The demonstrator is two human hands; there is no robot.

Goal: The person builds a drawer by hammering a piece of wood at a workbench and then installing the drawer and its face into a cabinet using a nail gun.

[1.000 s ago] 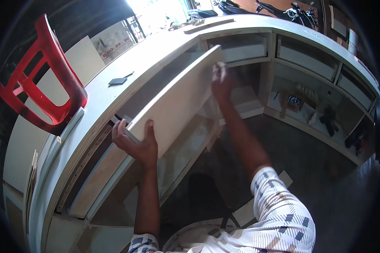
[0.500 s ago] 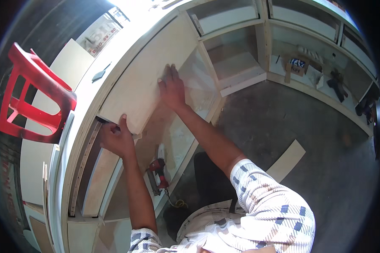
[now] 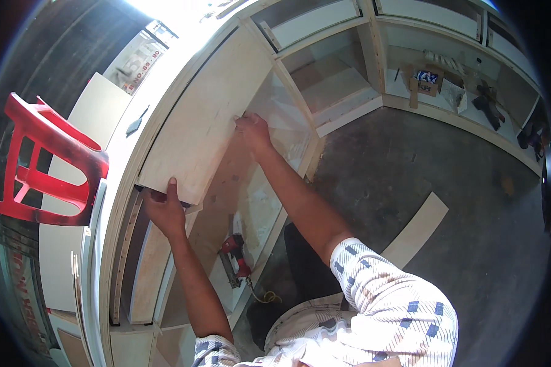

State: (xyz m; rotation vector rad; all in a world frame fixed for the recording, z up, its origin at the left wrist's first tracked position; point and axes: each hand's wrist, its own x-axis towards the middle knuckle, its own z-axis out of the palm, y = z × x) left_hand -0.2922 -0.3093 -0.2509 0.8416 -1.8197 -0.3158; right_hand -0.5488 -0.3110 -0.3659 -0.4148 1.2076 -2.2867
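Along the inner edge of the curved white counter [image 3: 171, 79], above a dark floor [image 3: 379, 165], your pale wooden panel [image 3: 202, 116] covers an upper opening. A red chair [image 3: 73, 147] stands by the outer edge. Your left hand [image 3: 165, 211] grips the panel's near end — thumb on its face. Your right hand [image 3: 254, 134] meets its lower edge, fingers half curled — whether gripping, I cannot tell.

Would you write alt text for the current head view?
A person's left hand holds the near end of a pale panel at a shelved counter, the right hand at its long edge. A red power tool lies below; a red chair is at left.
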